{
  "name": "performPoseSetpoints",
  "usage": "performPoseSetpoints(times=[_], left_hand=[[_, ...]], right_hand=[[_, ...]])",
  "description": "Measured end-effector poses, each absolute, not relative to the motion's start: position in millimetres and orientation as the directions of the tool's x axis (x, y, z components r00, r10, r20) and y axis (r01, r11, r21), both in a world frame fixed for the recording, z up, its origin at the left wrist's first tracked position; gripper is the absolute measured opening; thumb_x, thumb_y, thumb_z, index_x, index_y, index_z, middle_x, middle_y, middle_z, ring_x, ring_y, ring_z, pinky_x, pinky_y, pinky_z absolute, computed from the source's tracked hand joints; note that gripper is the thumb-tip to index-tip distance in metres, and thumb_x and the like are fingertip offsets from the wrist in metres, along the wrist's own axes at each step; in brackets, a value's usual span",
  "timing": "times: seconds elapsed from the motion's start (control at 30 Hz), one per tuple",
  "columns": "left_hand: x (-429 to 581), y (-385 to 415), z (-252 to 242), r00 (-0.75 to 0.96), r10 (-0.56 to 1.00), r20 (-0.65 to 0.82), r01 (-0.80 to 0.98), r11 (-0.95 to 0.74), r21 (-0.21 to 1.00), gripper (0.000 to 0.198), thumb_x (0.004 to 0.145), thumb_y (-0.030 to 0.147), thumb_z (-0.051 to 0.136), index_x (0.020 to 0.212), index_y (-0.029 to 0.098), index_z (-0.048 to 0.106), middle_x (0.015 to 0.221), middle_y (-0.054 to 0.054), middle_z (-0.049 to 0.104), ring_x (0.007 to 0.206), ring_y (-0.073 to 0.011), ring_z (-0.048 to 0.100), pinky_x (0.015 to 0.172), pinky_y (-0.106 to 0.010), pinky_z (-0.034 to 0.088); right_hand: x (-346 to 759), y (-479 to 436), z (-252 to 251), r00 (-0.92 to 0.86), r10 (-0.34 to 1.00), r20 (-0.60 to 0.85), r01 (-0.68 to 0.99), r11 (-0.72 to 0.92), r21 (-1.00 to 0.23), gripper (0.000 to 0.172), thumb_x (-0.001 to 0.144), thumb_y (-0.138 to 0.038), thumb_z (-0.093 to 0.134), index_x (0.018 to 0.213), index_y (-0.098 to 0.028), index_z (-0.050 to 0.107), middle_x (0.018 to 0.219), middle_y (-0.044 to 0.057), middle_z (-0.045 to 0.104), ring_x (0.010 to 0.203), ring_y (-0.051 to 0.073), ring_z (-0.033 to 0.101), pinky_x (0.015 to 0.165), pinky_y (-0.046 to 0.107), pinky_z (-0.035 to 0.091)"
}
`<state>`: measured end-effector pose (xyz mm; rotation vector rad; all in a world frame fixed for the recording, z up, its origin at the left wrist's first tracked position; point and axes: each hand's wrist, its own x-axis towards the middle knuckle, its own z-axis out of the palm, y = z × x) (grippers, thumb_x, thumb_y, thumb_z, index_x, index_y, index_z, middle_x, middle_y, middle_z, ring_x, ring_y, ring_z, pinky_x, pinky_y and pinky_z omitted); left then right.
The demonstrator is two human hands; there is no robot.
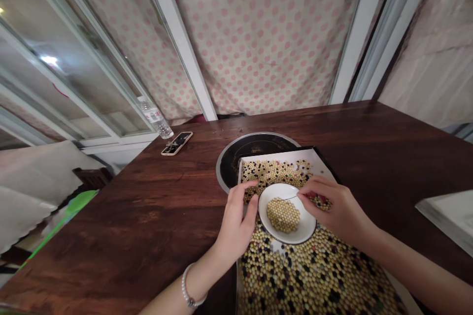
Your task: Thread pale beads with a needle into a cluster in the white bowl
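A white bowl [308, 226] with a dark rim holds a heap of small pale-yellow beads [284, 215]. It rests on a shallow tray [321, 169] spread with many yellow, black and a few coloured beads [318, 270]. Over the bowl's far right side, my right hand [328, 202] pinches a thin dark needle-like wire [284, 199] between thumb and fingers. The wire reaches left across the bowl, its tip near the beads. My left hand [238, 216] is beside the bowl's left rim, thumb and fingers apart, holding nothing.
A round dark plate [231, 162] set in the wooden table [177, 211] lies partly under the tray. A phone [177, 143] and a clear plastic bottle [157, 119] stand at the far left. A white box-like object [451, 216] sits at the right edge.
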<state>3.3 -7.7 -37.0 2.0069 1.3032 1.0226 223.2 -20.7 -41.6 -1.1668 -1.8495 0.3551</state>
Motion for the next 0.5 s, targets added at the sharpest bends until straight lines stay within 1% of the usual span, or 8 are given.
performPoseSetpoints(times=[0.23,0.5], left_hand=[[3.3,-8.1,-37.9,0.24,0.92,0.31,0.521,-0.391,0.758,0.024,0.091,0.026,0.041,0.114,0.023,0.049,0.118,-0.008,0.055,0.112,-0.0226,0.049,0.098,-0.044,0.035],[3.9,-8.4,-37.5,0.236,0.927,0.292,0.533,-0.374,0.758,0.025,0.092,0.026,0.041,0.115,0.023,0.048,0.119,-0.007,0.054,0.114,-0.022,0.047,0.099,-0.042,0.034]], right_hand=[[223.9,-20.2,-41.4,-0.137,0.818,0.559,0.582,0.523,-0.622,0.012,0.08,-0.016,0.05,0.073,-0.019,0.058,0.07,0.002,0.057,0.063,0.014,0.053,0.053,0.025,0.042],[223.5,-20.1,-42.7,-0.158,0.839,0.521,0.57,0.508,-0.645,0.012,0.079,-0.012,0.051,0.071,-0.019,0.058,0.07,0.001,0.056,0.065,0.014,0.053,0.058,0.026,0.043]])
